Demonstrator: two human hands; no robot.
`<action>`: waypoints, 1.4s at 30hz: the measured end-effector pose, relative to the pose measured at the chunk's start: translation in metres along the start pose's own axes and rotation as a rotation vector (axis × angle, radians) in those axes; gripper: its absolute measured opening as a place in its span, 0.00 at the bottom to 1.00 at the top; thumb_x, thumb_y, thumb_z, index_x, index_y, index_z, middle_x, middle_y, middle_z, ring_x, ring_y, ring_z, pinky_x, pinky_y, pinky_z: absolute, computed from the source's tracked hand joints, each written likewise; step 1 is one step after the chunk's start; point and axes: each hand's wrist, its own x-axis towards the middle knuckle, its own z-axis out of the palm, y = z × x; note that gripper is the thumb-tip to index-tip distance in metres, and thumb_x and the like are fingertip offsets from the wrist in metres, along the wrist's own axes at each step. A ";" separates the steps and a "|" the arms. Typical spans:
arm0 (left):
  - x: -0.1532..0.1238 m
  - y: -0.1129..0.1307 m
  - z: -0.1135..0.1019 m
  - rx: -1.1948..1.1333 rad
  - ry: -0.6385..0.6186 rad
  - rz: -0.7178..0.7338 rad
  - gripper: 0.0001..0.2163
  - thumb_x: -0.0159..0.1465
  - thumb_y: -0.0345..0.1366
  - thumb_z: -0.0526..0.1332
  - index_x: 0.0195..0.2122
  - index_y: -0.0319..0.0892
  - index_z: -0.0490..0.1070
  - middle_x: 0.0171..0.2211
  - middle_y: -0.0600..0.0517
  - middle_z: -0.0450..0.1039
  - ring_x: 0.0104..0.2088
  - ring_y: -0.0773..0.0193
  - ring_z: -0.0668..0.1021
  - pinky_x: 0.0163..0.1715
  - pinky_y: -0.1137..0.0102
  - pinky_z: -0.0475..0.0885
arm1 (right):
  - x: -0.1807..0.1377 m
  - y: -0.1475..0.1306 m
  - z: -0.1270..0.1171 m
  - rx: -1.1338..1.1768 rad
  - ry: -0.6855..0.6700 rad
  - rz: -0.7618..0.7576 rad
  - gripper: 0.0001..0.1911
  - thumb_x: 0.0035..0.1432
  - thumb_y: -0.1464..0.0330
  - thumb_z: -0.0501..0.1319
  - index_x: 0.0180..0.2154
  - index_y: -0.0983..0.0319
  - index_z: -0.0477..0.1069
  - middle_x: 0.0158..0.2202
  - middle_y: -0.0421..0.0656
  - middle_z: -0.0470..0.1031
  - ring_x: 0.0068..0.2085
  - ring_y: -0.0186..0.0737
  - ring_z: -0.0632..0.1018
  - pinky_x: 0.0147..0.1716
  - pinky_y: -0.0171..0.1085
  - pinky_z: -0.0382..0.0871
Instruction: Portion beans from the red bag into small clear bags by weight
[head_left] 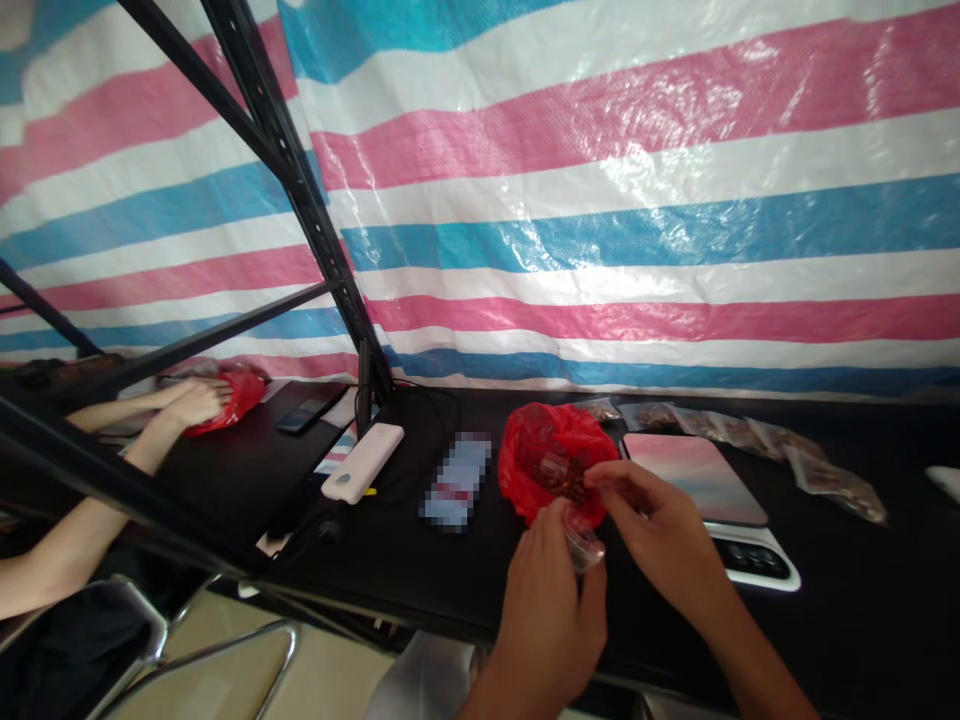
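Note:
My left hand (551, 605) is closed on a small clear plastic bag (583, 540), in front of a red plastic bag (525, 455). The red bag stands open and has small brown pieces (559, 472) inside; their kind is too small to tell. At the red bag's right edge is my right hand (660, 525), thumb and fingers drawn together over the brown pieces. What lies between those fingertips is hidden. Right behind my right hand sits a small scale (694, 475) with a shiny plate and a white body with dark buttons.
Several filled clear bags (750, 437) lie in a row behind the scale. Left of the red bag are a phone (457, 482) and a white power bank (364, 463). A black metal frame (315, 220) divides this table from another, where a person's hands (199, 402) reach into a red bag.

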 end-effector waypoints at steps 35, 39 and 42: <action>0.061 -0.021 0.002 -0.482 0.459 -0.302 0.13 0.54 0.24 0.59 0.38 0.45 0.62 0.30 0.58 0.64 0.31 0.67 0.72 0.35 0.72 0.68 | 0.048 -0.002 -0.009 -0.772 -0.358 -0.158 0.23 0.44 0.86 0.54 0.37 0.60 0.78 0.43 0.44 0.81 0.49 0.46 0.75 0.47 0.40 0.60; 0.054 -0.025 0.005 -0.274 0.503 -0.272 0.11 0.61 0.32 0.62 0.43 0.45 0.62 0.37 0.54 0.66 0.38 0.62 0.74 0.44 0.65 0.70 | 0.046 -0.001 -0.007 -0.767 -0.365 -0.137 0.26 0.44 0.86 0.55 0.41 0.61 0.78 0.46 0.45 0.81 0.49 0.46 0.76 0.48 0.39 0.62; 0.046 -0.027 0.007 -0.139 0.478 -0.262 0.13 0.62 0.36 0.64 0.45 0.44 0.62 0.44 0.48 0.67 0.46 0.56 0.74 0.51 0.59 0.69 | 0.046 -0.001 -0.004 -0.745 -0.384 -0.135 0.26 0.45 0.86 0.55 0.43 0.61 0.78 0.46 0.46 0.81 0.48 0.46 0.77 0.48 0.38 0.64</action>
